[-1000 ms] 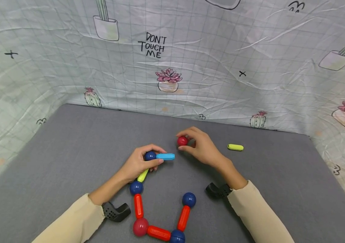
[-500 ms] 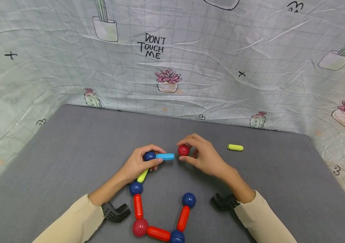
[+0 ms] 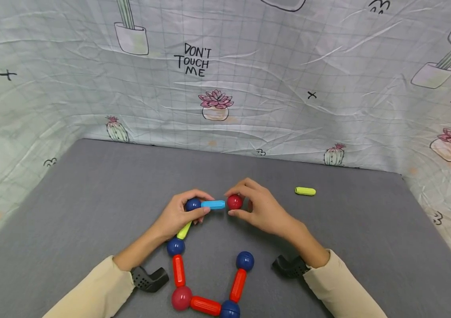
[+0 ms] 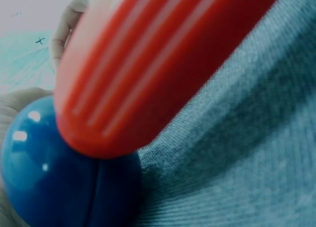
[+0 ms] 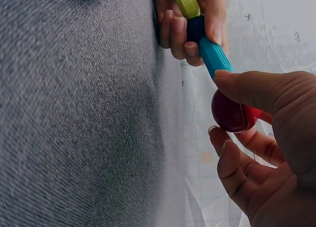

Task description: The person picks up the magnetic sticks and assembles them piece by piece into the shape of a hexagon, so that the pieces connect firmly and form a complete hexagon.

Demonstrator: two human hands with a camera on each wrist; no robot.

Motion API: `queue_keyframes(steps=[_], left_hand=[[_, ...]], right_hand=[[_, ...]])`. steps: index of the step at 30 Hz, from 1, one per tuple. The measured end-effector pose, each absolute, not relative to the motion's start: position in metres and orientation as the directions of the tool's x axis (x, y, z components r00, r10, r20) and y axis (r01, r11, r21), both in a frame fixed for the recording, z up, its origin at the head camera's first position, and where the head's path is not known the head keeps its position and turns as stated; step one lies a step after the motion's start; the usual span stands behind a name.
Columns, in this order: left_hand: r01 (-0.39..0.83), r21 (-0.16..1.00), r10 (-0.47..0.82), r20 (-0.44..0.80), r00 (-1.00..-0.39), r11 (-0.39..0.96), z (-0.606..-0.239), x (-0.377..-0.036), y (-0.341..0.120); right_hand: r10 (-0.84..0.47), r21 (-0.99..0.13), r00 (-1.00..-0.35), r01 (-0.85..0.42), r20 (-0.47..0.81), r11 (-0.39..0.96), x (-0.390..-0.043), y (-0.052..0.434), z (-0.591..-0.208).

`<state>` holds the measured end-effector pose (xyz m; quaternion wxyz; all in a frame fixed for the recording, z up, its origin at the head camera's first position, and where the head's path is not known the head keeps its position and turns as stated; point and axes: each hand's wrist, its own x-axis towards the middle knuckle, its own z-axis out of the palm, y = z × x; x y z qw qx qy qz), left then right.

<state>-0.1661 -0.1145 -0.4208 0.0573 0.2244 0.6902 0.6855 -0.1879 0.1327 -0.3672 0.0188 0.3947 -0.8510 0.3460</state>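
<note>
Honestly, this joint is the touchy bit. My right hand (image 3: 263, 210) is pinching the red ball (image 3: 234, 202) between thumb and fingertips, and it sits right against the free end of the light blue stick (image 3: 213, 204). My left hand (image 3: 178, 214) is curled around the dark blue ball (image 3: 192, 204) at the stick's other end, holding it steady.

What could go wrong: if I push the red ball in off-axis, I'd guess the blue stick pivots on that dark blue ball and the whole top corner swings out of line. Pressing too hard could also drag the yellow-green stick (image 3: 184, 230) off the lower blue ball (image 3: 175, 246), and then the chain of red sticks (image 3: 178, 270) on the grey table (image 3: 90, 185) might shift with it.

Other worry is a round ball in a fingertip pinch: let go before it's properly seated and it probably rolls away across the table. The spare yellow-green piece (image 3: 305, 191) lies well apart to my right, so it's not in the way.
</note>
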Motion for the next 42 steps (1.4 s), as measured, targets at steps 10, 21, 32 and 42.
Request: queue_keyframes(steps=[10,21,32,42], left_hand=[[0.263,0.965,0.401,0.248,-0.882,-0.017,-0.4203,-0.1649,-0.1144],[0.239,0.971,0.405,0.227,-0.886,-0.020,-0.4187,-0.1647,-0.1138],[0.285,0.954,0.363,0.234,-0.902,0.092,-0.4204,-0.1654,-0.1137],[0.287,0.952,0.352,0.234,-0.906,0.105,-0.4184,-0.1644,-0.1136]], right_hand=[[-0.674,-0.556,-0.679,-0.693,0.290,0.459,-0.1853,0.1309,-0.3687],[-0.664,-0.577,-0.682,-0.688,0.307,0.440,-0.1832,0.1308,-0.3694],[-0.643,-0.590,-0.695,-0.678,0.321,0.438,-0.1819,0.1283,-0.3701],[-0.618,-0.606,-0.701,-0.676,0.355,0.419,-0.1806,0.1263,-0.3732]])
